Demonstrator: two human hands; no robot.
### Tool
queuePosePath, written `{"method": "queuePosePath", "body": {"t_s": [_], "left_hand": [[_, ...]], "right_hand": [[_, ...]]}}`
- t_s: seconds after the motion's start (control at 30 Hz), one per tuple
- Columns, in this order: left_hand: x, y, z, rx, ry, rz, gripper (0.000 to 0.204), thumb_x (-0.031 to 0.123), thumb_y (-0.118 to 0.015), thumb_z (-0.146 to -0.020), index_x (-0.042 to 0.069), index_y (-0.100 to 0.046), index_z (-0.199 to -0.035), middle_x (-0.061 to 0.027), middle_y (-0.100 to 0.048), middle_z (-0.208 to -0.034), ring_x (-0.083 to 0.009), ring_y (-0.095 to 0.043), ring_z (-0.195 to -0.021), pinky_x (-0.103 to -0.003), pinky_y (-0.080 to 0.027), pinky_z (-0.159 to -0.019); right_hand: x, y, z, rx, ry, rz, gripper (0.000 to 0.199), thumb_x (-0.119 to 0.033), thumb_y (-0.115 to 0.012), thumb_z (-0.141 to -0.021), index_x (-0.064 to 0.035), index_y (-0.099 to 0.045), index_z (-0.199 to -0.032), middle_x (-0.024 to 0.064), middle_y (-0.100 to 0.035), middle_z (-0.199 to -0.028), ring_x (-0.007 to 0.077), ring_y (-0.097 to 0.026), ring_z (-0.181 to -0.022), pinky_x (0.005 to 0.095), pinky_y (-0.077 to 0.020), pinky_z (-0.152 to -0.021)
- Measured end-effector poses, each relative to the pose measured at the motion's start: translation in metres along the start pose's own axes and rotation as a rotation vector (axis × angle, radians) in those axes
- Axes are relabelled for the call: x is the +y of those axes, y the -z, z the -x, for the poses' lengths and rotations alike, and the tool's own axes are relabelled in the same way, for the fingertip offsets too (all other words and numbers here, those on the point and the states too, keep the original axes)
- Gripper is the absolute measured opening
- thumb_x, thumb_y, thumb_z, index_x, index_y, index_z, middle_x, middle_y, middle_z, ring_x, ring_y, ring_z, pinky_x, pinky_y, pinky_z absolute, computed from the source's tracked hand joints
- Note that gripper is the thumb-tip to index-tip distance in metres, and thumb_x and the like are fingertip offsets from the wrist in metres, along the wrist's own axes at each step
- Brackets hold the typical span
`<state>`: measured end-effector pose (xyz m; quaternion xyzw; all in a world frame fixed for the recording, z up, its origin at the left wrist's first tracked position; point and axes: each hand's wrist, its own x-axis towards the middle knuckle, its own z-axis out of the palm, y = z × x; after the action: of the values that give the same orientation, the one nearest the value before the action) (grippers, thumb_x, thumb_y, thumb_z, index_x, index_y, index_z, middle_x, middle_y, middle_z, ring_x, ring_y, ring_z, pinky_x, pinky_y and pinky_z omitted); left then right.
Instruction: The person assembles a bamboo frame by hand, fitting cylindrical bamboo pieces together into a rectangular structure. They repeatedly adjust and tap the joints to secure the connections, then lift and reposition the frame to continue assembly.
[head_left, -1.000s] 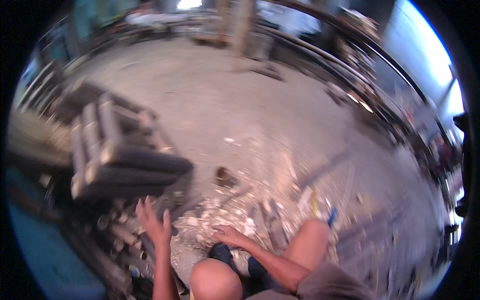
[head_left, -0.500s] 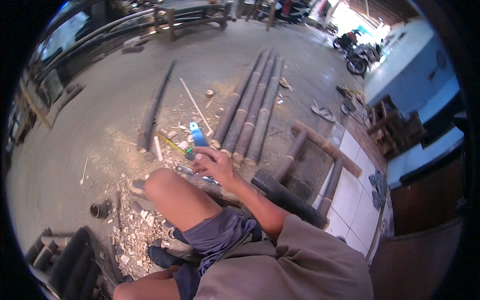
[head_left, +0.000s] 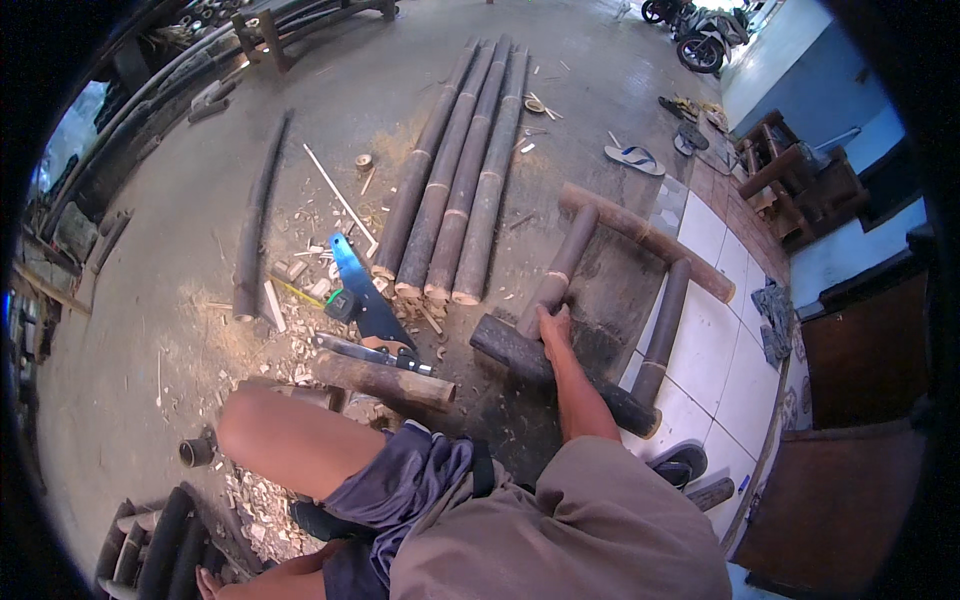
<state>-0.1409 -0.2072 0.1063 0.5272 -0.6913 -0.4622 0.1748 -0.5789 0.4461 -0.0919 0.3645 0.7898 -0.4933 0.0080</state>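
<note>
On the right, my right hand (head_left: 555,328) is wrapped round a short crosspiece of a bamboo frame (head_left: 645,240). The frame lies partly on white tiles and has two crosspieces between thicker poles. My left hand (head_left: 210,583) shows only in part at the lower left, fingers stretched out, beside a stack of dark bamboo pieces (head_left: 150,535). In front of my knee lie a handsaw (head_left: 362,290) with a blue-tinted blade, a green and black tape measure (head_left: 342,305), a long blade-like tool (head_left: 365,350) and a cut bamboo length (head_left: 385,380).
Several long bamboo poles (head_left: 455,190) lie side by side ahead, and a single pole (head_left: 262,220) lies to their left. Wood chips (head_left: 265,500) litter the floor. Sandals (head_left: 635,158), a wooden rack (head_left: 800,185) and a motorcycle (head_left: 705,45) stand toward the right.
My right hand has moved right, from above the tape measure to the bamboo frame, and has closed on its crosspiece. The tape measure now lies by the saw. My left hand has come into view.
</note>
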Motion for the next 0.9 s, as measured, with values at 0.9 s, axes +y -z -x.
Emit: {"method": "queuePosePath", "body": {"t_s": [0.9], "left_hand": [[0.042,0.019,-0.018,-0.098,-0.051,0.055,0.069,0.037,-0.068,-0.096,0.007,-0.043,-0.154,-0.0236,-0.047,-0.15,-0.0399,-0.045,-0.138,-0.048,-0.038,-0.112]], "right_hand": [[0.028,-0.064,0.122,-0.584,-0.481,-0.775,0.085,-0.063,-0.074,-0.085,-0.0055,-0.052,-0.144,0.0138,-0.06,-0.139,0.03,-0.058,-0.125,0.0479,-0.0441,-0.11]]}}
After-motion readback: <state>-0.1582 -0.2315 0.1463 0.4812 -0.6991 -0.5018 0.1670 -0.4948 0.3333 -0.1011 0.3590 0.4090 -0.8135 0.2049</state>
